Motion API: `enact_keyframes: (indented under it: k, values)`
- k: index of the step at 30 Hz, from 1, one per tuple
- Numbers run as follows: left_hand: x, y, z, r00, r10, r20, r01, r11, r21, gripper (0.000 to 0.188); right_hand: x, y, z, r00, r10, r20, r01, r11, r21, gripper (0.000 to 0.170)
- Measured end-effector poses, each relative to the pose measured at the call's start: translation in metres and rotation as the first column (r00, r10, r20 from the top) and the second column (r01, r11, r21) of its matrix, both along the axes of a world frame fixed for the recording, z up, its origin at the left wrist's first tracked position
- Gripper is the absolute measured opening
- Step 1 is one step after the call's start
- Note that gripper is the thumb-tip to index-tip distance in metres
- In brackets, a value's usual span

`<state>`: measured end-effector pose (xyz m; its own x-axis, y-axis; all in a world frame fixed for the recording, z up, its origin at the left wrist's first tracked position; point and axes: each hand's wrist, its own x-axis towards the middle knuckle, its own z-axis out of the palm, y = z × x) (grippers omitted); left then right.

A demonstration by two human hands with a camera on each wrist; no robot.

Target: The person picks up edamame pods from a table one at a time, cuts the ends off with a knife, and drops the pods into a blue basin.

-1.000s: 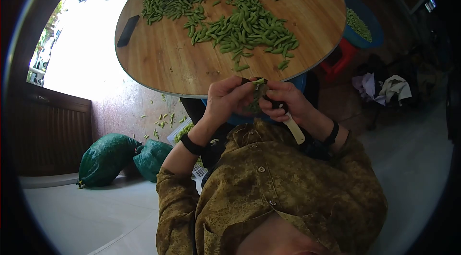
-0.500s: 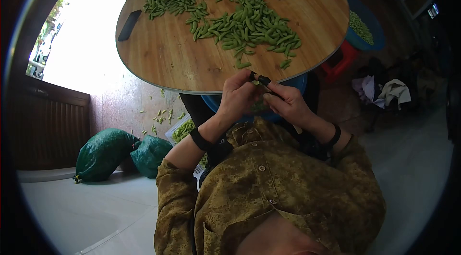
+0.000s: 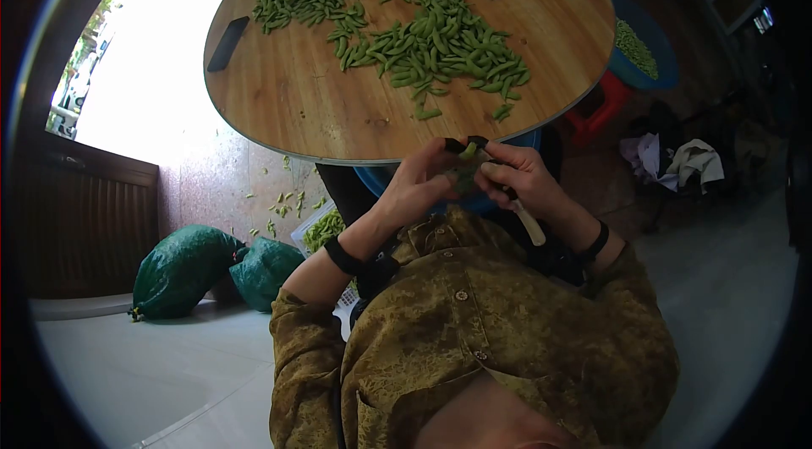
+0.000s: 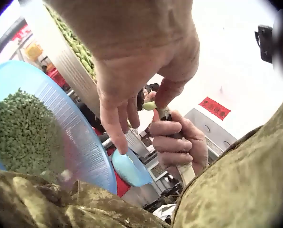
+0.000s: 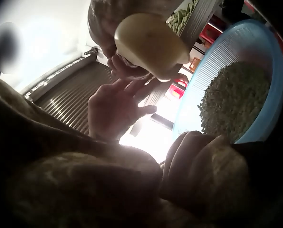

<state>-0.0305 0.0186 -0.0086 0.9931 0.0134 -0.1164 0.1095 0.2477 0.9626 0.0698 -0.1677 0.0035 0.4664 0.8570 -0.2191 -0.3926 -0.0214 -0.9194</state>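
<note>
A green bean pod (image 3: 467, 150) is at the fingertips of my left hand (image 3: 414, 184), which pinches it beside the right hand. My right hand (image 3: 531, 183) grips a knife by its pale handle (image 3: 531, 227), seen pointing down toward the shirt. In the left wrist view the pod (image 4: 149, 106) lies by the left thumb, close to the knife's dark upper part (image 4: 165, 114). Black wraps cover some fingertips of both hands. The right wrist view shows the handle (image 5: 151, 45) up close, with the left hand (image 5: 114, 108) beyond it. The blade is mostly hidden.
Heaped pods (image 3: 440, 43) cover much of the round wooden table (image 3: 296, 119), with a dark flat object (image 3: 227, 44) at its left. A blue basket (image 4: 67, 90) of shelled beans sits below the hands. Green sacks (image 3: 182, 271), a pod crate (image 3: 309, 225) and another blue basin (image 3: 655, 35) stand around.
The hands came close together around the pod half a second ago, hiding the knife handle. Now they are slightly apart, with pod and handle showing again.
</note>
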Motion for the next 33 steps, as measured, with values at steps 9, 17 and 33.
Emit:
enact_keyframes:
  k: [9, 17, 33]
  values:
    - [-0.044, 0.040, 0.018, 0.963, 0.221, 0.156, -0.265, 0.654, 0.708, 0.012, -0.008, 0.010, -0.001, 0.995, 0.104, -0.008, -0.104, 0.994, 0.022, 0.040]
    - [0.013, 0.053, 0.019, 0.926, -0.138, 0.351, -0.319, 0.213, 0.924, 0.020, -0.004, 0.019, -0.010, 0.997, 0.077, -0.003, -0.077, 0.996, -0.041, 0.011]
    - [0.032, 0.020, 0.024, 0.982, 0.147, -0.122, -0.111, 0.959, 0.259, 0.013, 0.003, 0.020, -0.014, 0.997, -0.023, -0.070, 0.033, 0.990, 0.140, 0.036]
